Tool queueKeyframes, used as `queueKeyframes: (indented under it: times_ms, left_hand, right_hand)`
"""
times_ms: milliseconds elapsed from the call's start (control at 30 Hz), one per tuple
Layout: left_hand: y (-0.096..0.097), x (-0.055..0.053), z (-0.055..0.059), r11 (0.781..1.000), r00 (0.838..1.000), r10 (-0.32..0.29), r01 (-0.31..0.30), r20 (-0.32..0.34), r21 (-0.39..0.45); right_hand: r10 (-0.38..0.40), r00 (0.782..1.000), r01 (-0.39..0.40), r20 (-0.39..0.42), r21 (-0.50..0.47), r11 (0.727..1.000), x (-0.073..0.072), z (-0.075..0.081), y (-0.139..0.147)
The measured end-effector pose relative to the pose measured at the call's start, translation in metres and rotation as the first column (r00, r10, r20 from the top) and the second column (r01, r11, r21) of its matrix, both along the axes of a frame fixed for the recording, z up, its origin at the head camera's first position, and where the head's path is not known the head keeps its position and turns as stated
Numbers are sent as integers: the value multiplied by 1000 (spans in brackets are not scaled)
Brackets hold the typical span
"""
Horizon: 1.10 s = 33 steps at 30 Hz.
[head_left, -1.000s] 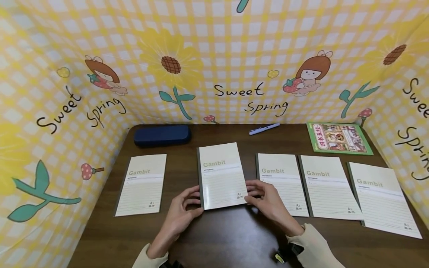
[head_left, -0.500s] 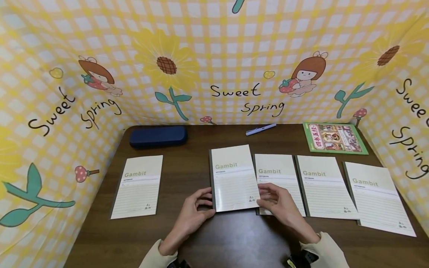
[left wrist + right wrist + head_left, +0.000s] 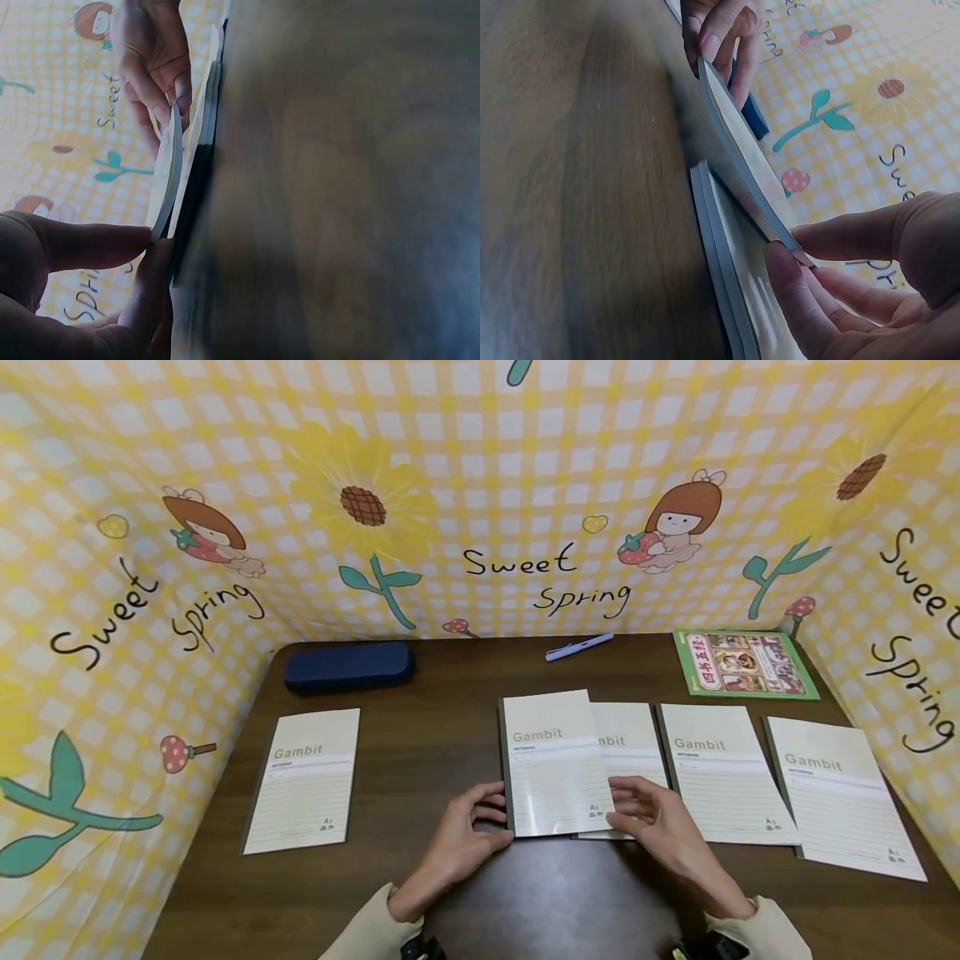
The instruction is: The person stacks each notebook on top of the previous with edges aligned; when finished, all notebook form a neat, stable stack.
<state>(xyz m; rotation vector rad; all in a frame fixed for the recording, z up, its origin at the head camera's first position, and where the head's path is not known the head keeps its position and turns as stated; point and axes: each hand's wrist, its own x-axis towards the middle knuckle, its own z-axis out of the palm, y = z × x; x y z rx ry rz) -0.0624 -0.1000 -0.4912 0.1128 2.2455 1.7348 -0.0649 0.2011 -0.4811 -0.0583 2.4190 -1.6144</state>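
Both hands hold one cream Gambit notebook (image 3: 557, 768) by its two sides, near the lower corners. The left hand (image 3: 465, 839) pinches its dark spine edge; the right hand (image 3: 663, 822) pinches the opposite edge between thumb and fingers. In the right wrist view the held notebook (image 3: 742, 161) is raised and tilted above other notebooks (image 3: 724, 262) lying on the table. It partly covers a second Gambit notebook (image 3: 633, 743) in the head view. From the left wrist, thumb and finger show on the edge of the held notebook (image 3: 169, 180).
Two more Gambit notebooks, one (image 3: 723, 777) overlapping the outer one (image 3: 847, 802), lie at the right. Another notebook (image 3: 303, 781) lies alone at the left. Along the back are a dark blue case (image 3: 348, 667), a lavender pen (image 3: 579, 647) and a green picture book (image 3: 746, 664) on the brown table (image 3: 435, 710).
Both hands have carried the held notebook to the right, from the table's middle to over the neighbouring notebook. The view has shifted slightly.
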Motion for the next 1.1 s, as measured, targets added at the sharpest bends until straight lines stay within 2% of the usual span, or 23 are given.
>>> queueKeyframes:
  times_ms: [200,533,833,1100]
  left_hand:
    - [15,-4,-3,999,999,-49,49,-10,-9]
    - [40,-11,-4,997,997,-79,78,-24,-5]
    - [59,-15,-7,994,995,-95,94,-19,-49]
    - [70,-15,-9,992,994,-103,100,-46,-73]
  right_hand:
    - [-35,999,35,6,32,999,5,-1,14]
    - [-119,993,115,20,131,985,10,-1,34]
    - [-136,990,131,20,179,975,15,-3,50]
    - [-151,988,145,15,200,969,16,-3,58]
